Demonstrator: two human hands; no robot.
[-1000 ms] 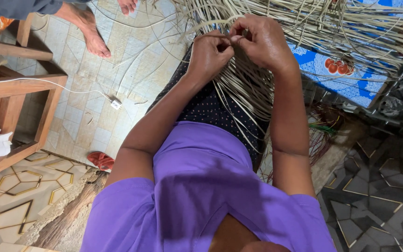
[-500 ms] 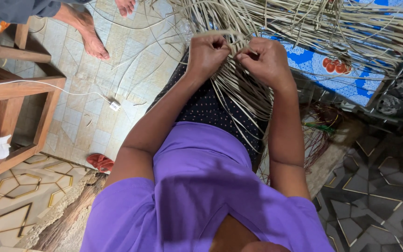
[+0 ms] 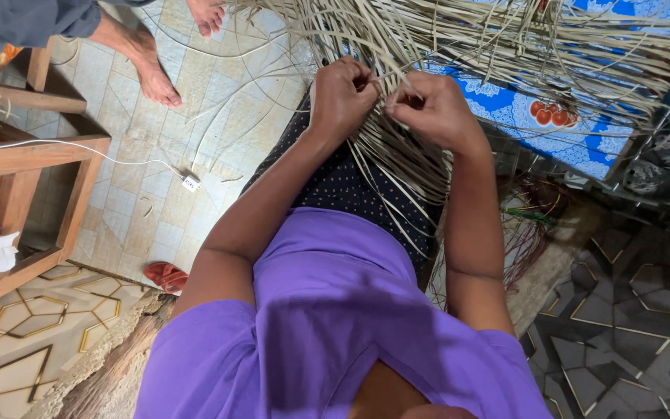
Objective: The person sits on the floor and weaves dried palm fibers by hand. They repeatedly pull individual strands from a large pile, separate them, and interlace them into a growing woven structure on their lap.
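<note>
A large loose bundle of pale straw strips (image 3: 428, 46) spreads from the top of the head view down over my lap. My left hand (image 3: 343, 95) is closed on several strips near the middle of the bundle. Close beside it, my right hand (image 3: 432, 109) pinches other strips, knuckles up. The two hands almost touch. Long strips (image 3: 397, 186) trail down across my dark dotted skirt (image 3: 335, 186). My purple shirt (image 3: 335, 326) fills the lower view.
A wooden shelf (image 3: 32, 163) stands at the left with folded cloth on it. Another person's bare feet (image 3: 153, 74) rest on the tiled floor at the top left. A white cable and plug (image 3: 190, 182), a red sandal (image 3: 166, 275), and a blue patterned cloth (image 3: 552, 116) lie nearby.
My hands spread slightly apart and dropped half a second ago, then came back together on the strips, a little lower than at first.
</note>
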